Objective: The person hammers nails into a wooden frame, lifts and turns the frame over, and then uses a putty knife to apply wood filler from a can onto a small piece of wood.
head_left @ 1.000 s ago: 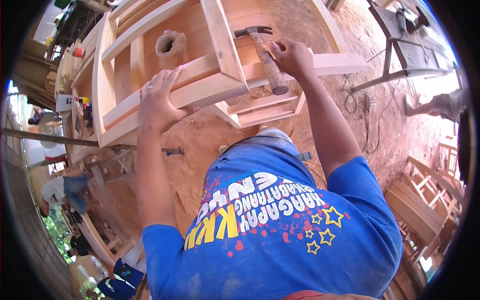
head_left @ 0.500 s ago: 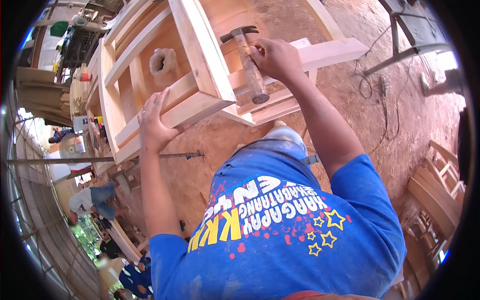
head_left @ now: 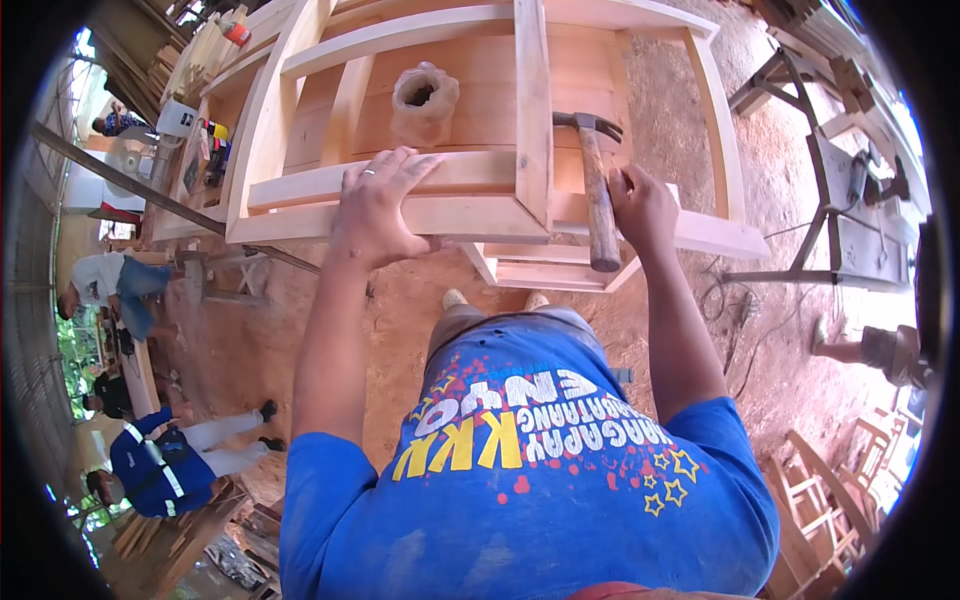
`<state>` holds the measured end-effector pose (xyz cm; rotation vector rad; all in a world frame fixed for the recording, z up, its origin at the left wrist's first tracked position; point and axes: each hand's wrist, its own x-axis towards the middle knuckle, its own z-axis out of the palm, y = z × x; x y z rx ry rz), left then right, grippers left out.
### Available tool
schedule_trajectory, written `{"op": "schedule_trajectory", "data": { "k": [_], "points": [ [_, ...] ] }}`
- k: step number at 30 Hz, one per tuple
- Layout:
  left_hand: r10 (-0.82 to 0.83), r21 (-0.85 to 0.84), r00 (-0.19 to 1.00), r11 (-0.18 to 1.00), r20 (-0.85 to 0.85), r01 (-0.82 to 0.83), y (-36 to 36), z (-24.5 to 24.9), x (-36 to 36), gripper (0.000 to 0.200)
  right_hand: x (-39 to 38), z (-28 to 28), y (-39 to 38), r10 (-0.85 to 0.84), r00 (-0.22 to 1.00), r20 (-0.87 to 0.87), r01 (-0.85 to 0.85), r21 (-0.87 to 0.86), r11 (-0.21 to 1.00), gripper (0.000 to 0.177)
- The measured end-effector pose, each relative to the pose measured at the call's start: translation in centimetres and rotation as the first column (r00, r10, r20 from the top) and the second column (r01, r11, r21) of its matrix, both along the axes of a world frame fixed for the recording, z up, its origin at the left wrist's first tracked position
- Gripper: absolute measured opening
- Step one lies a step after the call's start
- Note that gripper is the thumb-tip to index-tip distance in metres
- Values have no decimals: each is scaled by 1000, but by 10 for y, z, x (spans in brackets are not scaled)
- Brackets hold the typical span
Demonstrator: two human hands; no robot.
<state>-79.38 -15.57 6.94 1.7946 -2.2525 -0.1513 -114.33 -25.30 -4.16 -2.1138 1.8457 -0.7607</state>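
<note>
A pale wooden frame [head_left: 470, 215] with mitred corners spans the upper middle of the view. My left hand [head_left: 385, 205] grips its near rail, fingers over the top and thumb along the front side; a ring shows on one finger. A claw hammer [head_left: 598, 195] with a worn wooden handle lies across the frame, head away from me and handle end past the near edge. Right beside the handle, my right hand [head_left: 643, 208] is closed, fingers curled down; what they pinch, if anything, is hidden. Behind the rail sits a cloudy plastic container [head_left: 425, 100] with an open top.
A metal-legged stand [head_left: 850, 235] is at the right, near cables on the dirt floor [head_left: 400, 320]. Another person's leg [head_left: 875, 352] shows there. Wood pieces [head_left: 830, 500] are piled at lower right. At left are a fan [head_left: 128, 155], a seated person [head_left: 125, 285] and a person in blue [head_left: 165, 460].
My view has turned, so the frame now runs level across the top and more of its right side shows. Both hands and the hammer keep about the same places on the frame.
</note>
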Motion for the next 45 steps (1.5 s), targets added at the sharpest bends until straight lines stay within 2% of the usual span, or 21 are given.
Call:
{"op": "schedule_trajectory", "data": {
  "k": [7, 12, 18, 21, 24, 25, 27, 28, 31, 33, 36, 38, 40, 43, 44, 45],
  "points": [
    [-1, 11, 1000, 1000, 16, 1, -2, -2, 9, 101, 5, -7, -2, -80, 996, -41, 79, -24, 997, 30],
    [17, 23, 999, 1000, -40, -16, -1, -3, 14, 96, 10, -7, -5, -184, 982, -37, 187, 82, 979, 33],
    [-156, -108, 983, 983, -94, 146, 4, -15, 27, 74, 16, -5, -10, -279, 958, -62, 285, 168, 944, 35],
    [-208, -111, 956, 976, -207, 188, 4, -15, 32, 59, 14, -9, -13, -317, 947, -42, 320, 165, 933, 36],
    [-286, -163, 911, 955, -296, 247, 4, -10, 38, 42, -18, -43, -28, -243, 967, 80, 230, 139, 963, 37],
    [-272, -149, 869, 962, -413, 230, 5, -12, 44, 36, -22, -55, -32, -204, 968, 143, 183, 149, 972, 38],
    [-269, -149, 714, 962, -646, 228, 0, -19, 54, 24, -6, -31, -27, -203, 976, 77, 184, 202, 962, 40],
    [-293, -224, 667, 956, -685, 189, -7, -14, 60, 13, 4, -29, -30, -206, 976, 67, 187, 218, 958, 40],
    [-187, -211, 756, 975, -627, 67, -38, 1, 91, 13, 18, -7, -17, -282, 959, -16, 279, 210, 937, 38],
    [-85, -116, 755, 993, -651, 11, -71, 20, 104, 15, 16, -12, -16, -320, 947, -35, 322, 168, 932, 38],
    [-47, 10, 894, 998, -446, 58, -138, 9, 122, 18, 20, -10, -18, -364, 931, -26, 362, 184, 914, 40],
    [38, 219, 976, 976, -213, 10, -187, -16, 125, 19, 23, -10, -16, -382, 924, -39, 382, 172, 908, 40],
    [35, 361, 999, 931, 34, -45, -233, -58, 130, 21, 22, -11, -16, -381, 922, -68, 387, 146, 911, 40],
    [18, 422, 988, 903, 150, -81, -260, -99, 126, 25, 23, -13, -19, -394, 916, -79, 400, 79, 913, 41],
    [-110, 428, 980, 903, 163, 30, -264, -107, 128, 27, 23, -15, -16, -400, 913, -81, 405, 60, 912, 41],
    [-135, 434, 978, 899, 159, 54, -266, -108, 128, 27, 25, -14, -15, -402, 912, -77, 407, 64, 911, 41]
  ]
}}
